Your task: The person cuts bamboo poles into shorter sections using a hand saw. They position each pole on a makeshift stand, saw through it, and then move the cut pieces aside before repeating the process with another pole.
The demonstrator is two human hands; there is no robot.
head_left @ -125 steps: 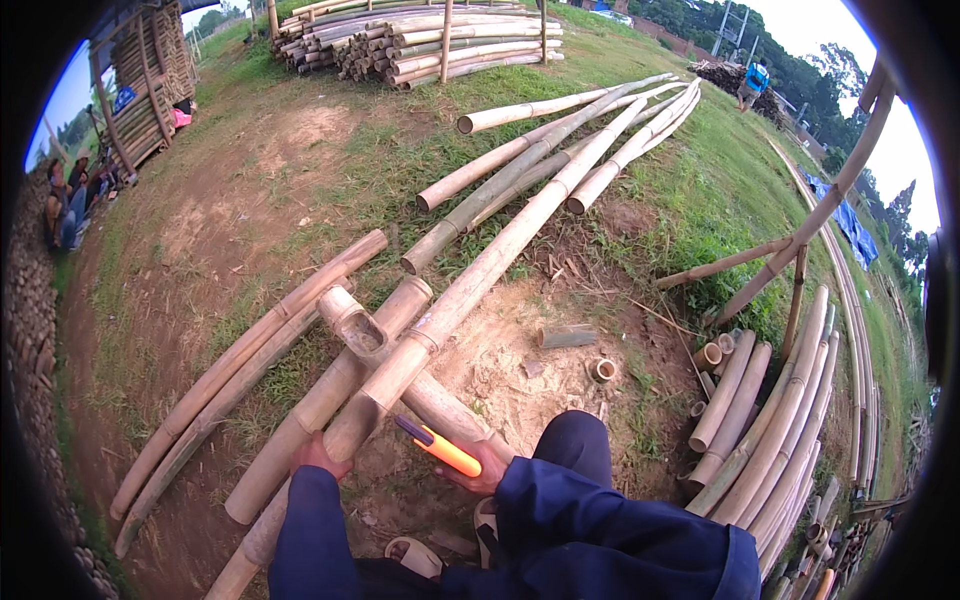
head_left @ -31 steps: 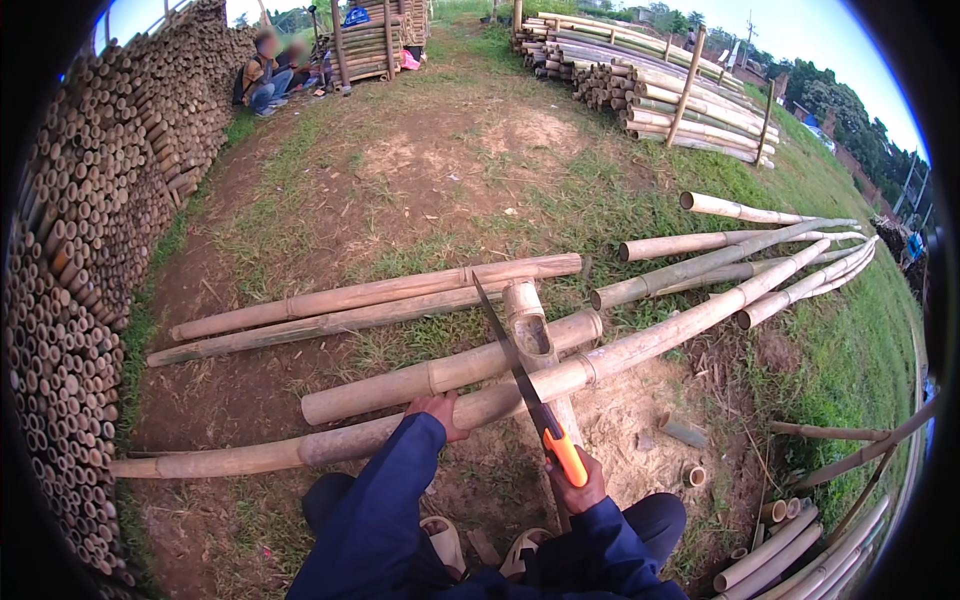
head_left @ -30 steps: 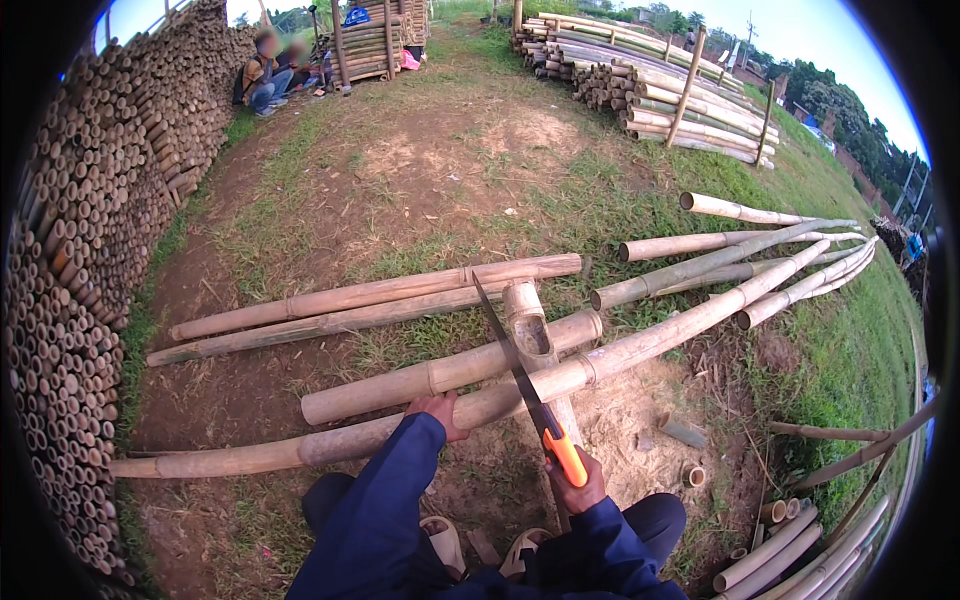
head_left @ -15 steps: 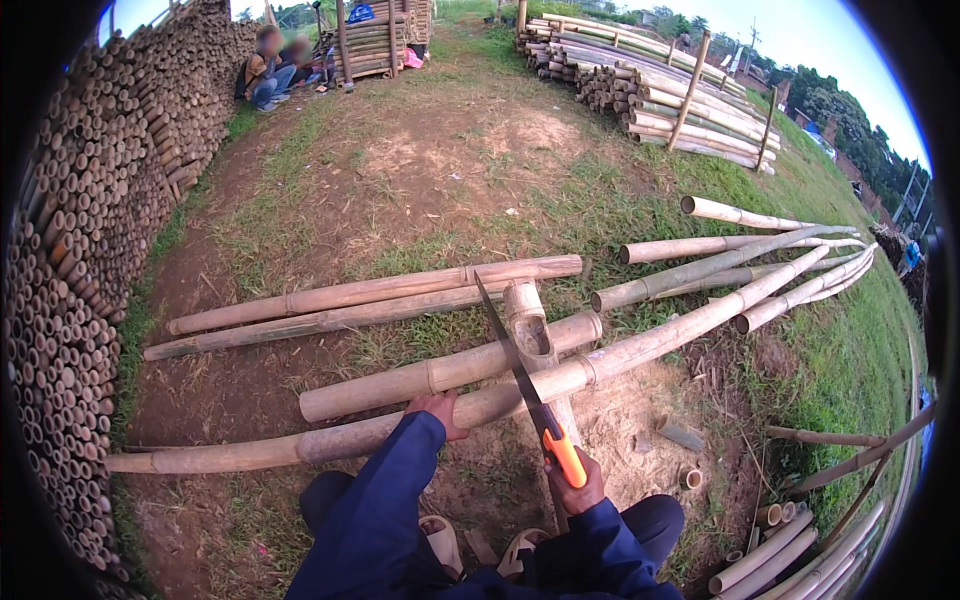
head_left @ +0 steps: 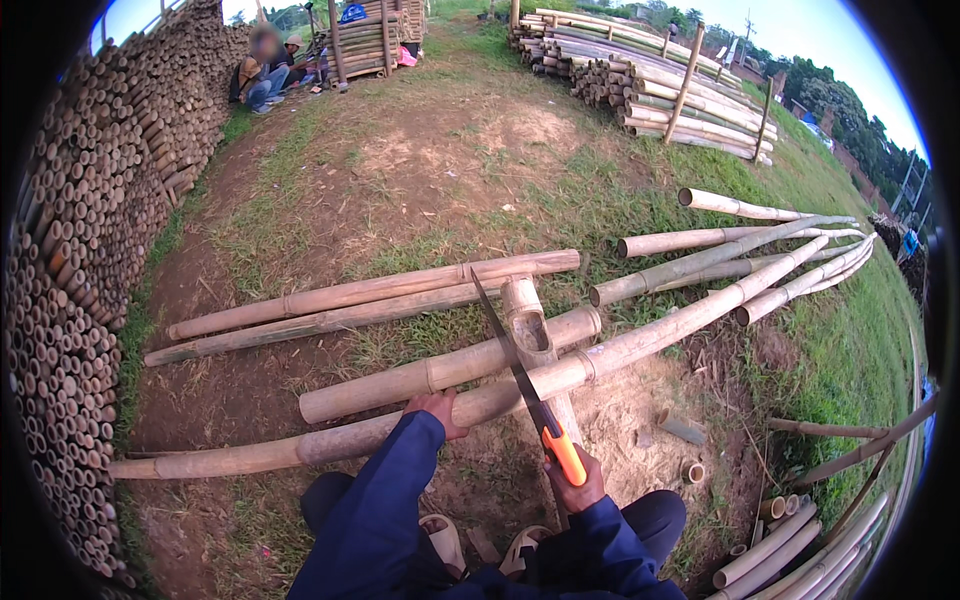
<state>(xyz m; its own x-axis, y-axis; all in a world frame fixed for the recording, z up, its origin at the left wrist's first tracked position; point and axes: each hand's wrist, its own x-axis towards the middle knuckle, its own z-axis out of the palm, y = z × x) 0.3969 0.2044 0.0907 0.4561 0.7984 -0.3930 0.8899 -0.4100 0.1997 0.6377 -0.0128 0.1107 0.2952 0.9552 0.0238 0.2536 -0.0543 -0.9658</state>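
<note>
- Bamboo pole (head_left: 665, 333), one long piece, is slanting across the work area and over one notched bamboo support (head_left: 520, 295).
- One left hand (head_left: 435, 412) is clasping this pole from above, fingers curved partway round, just left of the saw blade.
- One right hand (head_left: 580, 485) is gripping one handsaw (head_left: 523, 374) by its orange handle, fingers wrapped round; the blade is crossing the pole, though I cannot tell whether its teeth are touching.
- One thick, shorter bamboo length (head_left: 415, 385) is lying just beyond, two thinner poles (head_left: 400, 283) farther out.
- Two bamboo offcuts (head_left: 683, 428) are resting right of the right hand.
</note>
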